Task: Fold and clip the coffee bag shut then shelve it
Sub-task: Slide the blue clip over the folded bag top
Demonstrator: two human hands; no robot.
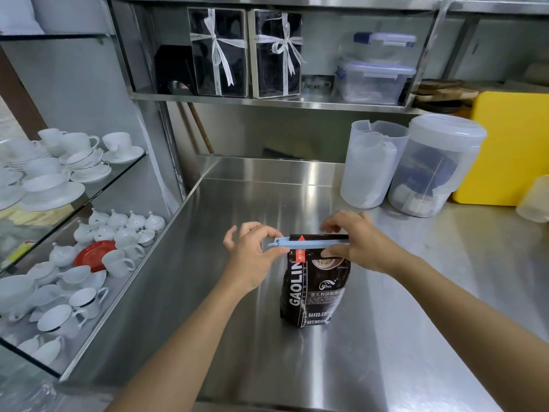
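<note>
A dark brown coffee bag (315, 289) with white lettering stands upright on the steel counter (386, 352). A long pale blue clip (300, 242) lies across its folded top, its left end jutting past the bag's edge. My left hand (252, 257) pinches that left end between thumb and fingers. My right hand (359, 243) grips the bag's top and the clip's right end, hiding that part. The steel shelf (267, 99) is mounted on the wall above the counter.
On the shelf stand two ribboned black gift boxes (219, 52) and stacked clear lidded containers (375, 81). Two translucent plastic jugs (416, 168) and a yellow board (511, 147) sit at the counter's back right. Glass shelves of white cups and teapots (59, 173) fill the left side.
</note>
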